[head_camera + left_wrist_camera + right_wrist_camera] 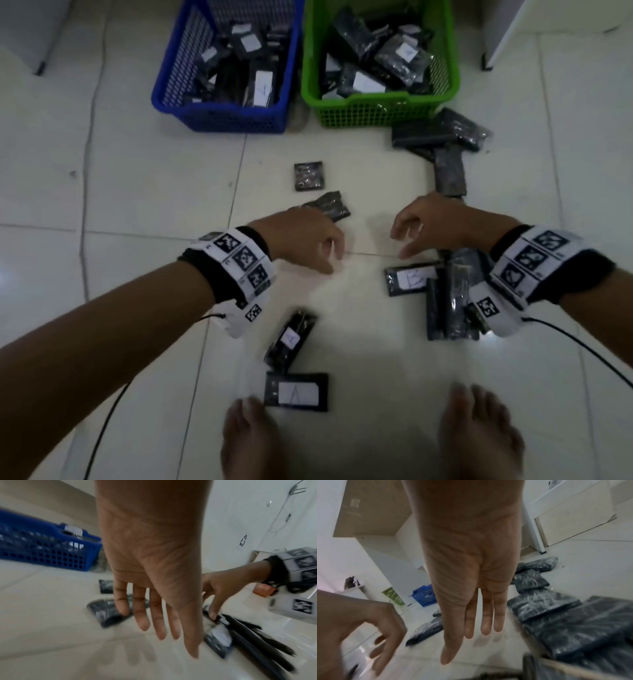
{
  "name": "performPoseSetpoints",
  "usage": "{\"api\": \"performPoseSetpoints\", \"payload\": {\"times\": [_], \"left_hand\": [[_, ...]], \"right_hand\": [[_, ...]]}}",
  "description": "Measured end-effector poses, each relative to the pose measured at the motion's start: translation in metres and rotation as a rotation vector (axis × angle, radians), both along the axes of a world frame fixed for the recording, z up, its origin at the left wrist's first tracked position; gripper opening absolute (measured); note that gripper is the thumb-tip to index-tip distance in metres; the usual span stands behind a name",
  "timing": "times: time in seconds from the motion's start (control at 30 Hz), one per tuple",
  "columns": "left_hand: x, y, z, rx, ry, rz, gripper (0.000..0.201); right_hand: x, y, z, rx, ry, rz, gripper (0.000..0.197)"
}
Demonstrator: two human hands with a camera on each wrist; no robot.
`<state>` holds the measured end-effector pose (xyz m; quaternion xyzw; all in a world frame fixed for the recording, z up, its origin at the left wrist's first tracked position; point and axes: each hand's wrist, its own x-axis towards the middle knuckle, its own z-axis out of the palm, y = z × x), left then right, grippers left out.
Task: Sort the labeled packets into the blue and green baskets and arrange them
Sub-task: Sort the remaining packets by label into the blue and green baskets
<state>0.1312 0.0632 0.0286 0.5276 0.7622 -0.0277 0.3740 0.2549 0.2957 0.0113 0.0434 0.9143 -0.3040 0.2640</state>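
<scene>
The blue basket [219, 120] and the green basket [376, 106] stand side by side at the far end of the floor, each holding several dark packets with white labels. More packets lie loose on the tiles: one marked B [411, 279], two marked A [291, 339] [296, 392], a small square one [308, 176] and one [330, 205] just beyond my left hand. My left hand [327, 255] hovers over bare tile with relaxed fingers [159, 622] and holds nothing. My right hand [406, 240] hovers opposite it, fingers [486, 615] straight, also empty.
A pile of packets [442, 140] lies at the green basket's front right corner, and another pile [452, 301] sits under my right wrist. My bare feet [253, 442] [479, 435] stand at the near edge. White furniture legs [486, 61] flank the baskets.
</scene>
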Motion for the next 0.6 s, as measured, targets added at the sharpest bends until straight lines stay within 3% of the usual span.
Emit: {"api": "performPoseSetpoints", "payload": {"times": [0.1, 0.23, 0.37, 0.5, 0.6], "left_hand": [[0.038, -0.018, -0.002, -0.237, 0.155, -0.176, 0.057], [0.061, -0.025, -0.005, -0.419, 0.252, -0.197, 0.078], [0.062, -0.029, -0.005, -0.517, 0.241, -0.145, 0.063], [0.056, -0.033, -0.011, -0.604, 0.064, 0.034, 0.046], [0.049, -0.034, -0.016, -0.624, -0.022, 0.144, 0.047]], "right_hand": [[0.012, -0.013, -0.018, 0.032, -0.030, 0.101, 0.044], [0.016, -0.015, -0.024, 0.047, -0.044, 0.110, 0.054], [0.018, -0.014, -0.035, 0.101, -0.052, 0.140, 0.059], [0.019, -0.012, -0.041, 0.086, -0.060, 0.124, 0.044], [0.020, -0.011, -0.045, 0.061, -0.072, 0.082, 0.035]]}}
